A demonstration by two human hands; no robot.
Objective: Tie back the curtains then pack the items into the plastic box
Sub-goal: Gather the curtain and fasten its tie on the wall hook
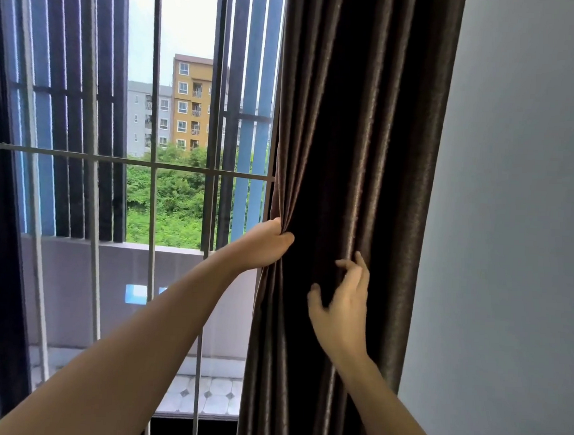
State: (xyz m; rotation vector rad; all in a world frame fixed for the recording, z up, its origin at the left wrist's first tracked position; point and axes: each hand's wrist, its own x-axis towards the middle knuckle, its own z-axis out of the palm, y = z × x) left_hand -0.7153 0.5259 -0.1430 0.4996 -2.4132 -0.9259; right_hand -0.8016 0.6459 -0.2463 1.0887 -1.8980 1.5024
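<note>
Brown curtain hung gathered between the barred window and grey wall. My left hand gripped its window-side edge; my right hand hovered with fingers loose against the folds.

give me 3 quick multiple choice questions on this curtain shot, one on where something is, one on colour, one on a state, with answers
1. Where does the curtain hang relative to the window?
A) left of it
B) across all of it
C) right of it, beside the grey wall

2. What colour is the curtain?
A) dark brown
B) white
C) red

3. What is the left hand doing?
A) hanging idle
B) gripping the curtain's edge
C) lying flat on the wall

Answers: 1 C, its folds bunch between window and wall. 2 A, the fabric is dark brown throughout. 3 B, its fingers curl round the gathered edge.
</note>
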